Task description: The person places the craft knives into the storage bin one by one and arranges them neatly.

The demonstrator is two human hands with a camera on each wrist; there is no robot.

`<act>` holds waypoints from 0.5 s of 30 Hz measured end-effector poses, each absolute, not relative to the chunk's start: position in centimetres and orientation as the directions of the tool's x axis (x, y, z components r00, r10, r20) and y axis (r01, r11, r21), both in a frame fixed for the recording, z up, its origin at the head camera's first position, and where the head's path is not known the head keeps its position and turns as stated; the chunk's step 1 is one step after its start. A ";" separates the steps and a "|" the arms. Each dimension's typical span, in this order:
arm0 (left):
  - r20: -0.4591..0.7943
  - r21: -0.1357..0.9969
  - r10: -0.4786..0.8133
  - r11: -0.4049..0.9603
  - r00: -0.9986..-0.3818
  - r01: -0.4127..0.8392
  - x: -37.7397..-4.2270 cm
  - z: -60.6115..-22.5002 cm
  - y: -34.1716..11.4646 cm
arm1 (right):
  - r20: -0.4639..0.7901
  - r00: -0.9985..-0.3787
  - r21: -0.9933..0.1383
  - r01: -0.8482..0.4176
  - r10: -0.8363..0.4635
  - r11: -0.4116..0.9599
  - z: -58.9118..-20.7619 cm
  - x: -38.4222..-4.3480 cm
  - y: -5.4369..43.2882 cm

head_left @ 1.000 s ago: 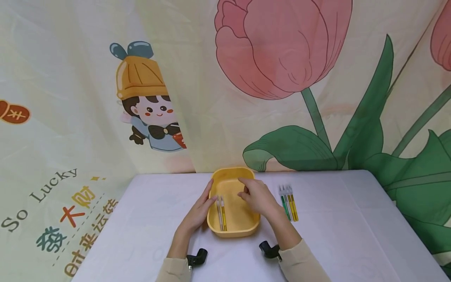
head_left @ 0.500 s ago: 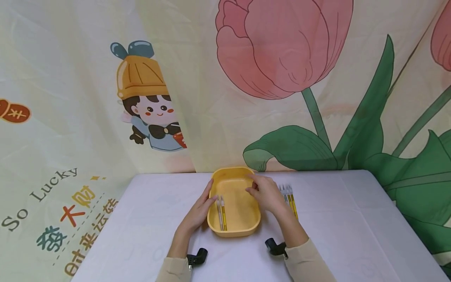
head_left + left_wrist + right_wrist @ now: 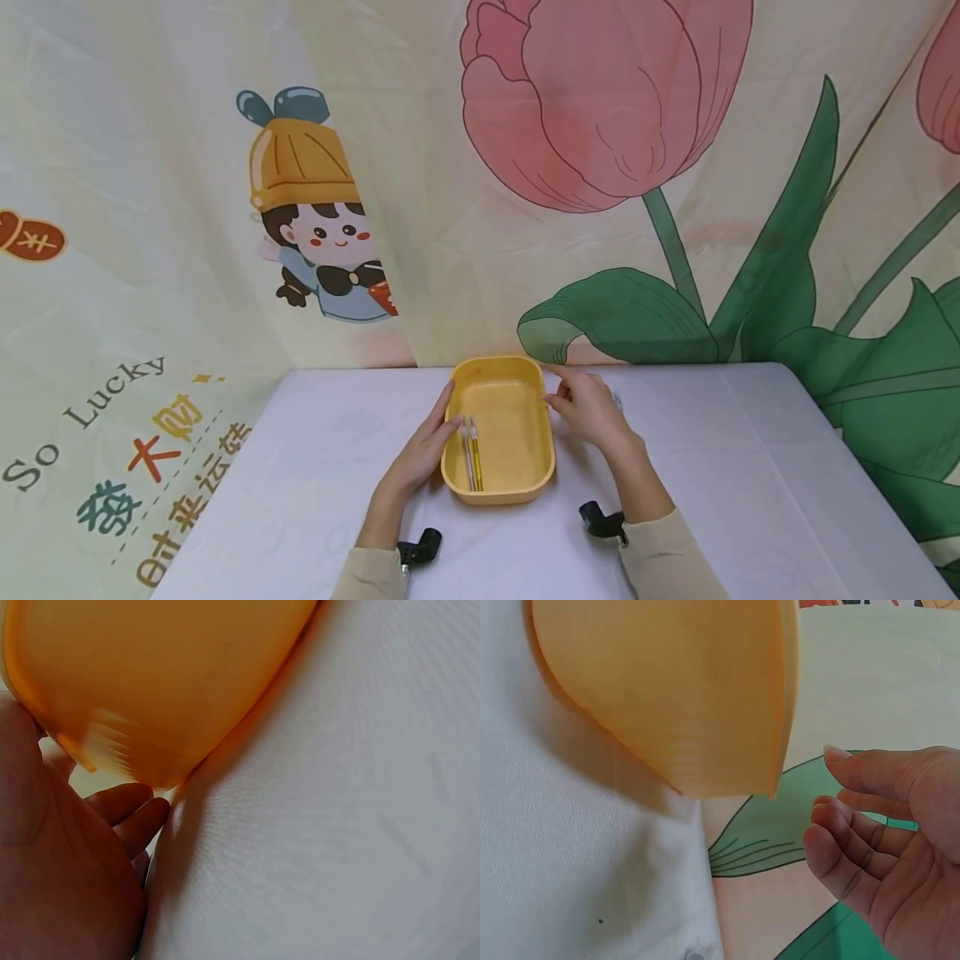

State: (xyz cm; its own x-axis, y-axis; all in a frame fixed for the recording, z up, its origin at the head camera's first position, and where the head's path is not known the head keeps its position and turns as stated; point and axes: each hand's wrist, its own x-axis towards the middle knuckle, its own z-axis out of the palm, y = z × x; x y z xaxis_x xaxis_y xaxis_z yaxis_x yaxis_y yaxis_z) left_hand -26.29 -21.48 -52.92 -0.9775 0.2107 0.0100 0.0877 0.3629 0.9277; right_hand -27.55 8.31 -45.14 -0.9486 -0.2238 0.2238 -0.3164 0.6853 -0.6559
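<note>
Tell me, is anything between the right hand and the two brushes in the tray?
Yes, the right wall of the yellow tray stands between the right hand and the two brushes. In the right wrist view, the hand looks higher than the rim, so it could probably go over.

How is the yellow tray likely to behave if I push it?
The tray looks like thin-walled moulded plastic, so it is probably stiff yet light. Broad and low on the table, it would likely slide rather than tip. The two slim sticks inside look loose, so they may roll or shift.
</note>
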 end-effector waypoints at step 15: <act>0.003 0.922 0.200 0.380 -0.980 0.081 -26.4 -52.8 -21.3 | 0.210 -0.958 -0.645 -0.287 -0.196 0.708 -45.9 -28.2 10.0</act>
State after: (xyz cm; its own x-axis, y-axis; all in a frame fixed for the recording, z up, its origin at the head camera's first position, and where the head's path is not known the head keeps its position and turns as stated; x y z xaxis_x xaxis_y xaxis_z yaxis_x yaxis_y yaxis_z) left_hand -26.37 -21.31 -52.84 -0.9798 0.1998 0.0034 0.0806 0.3795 0.9217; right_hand -28.22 10.02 -45.85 -0.9578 -0.1961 0.2100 -0.2865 0.7081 -0.6454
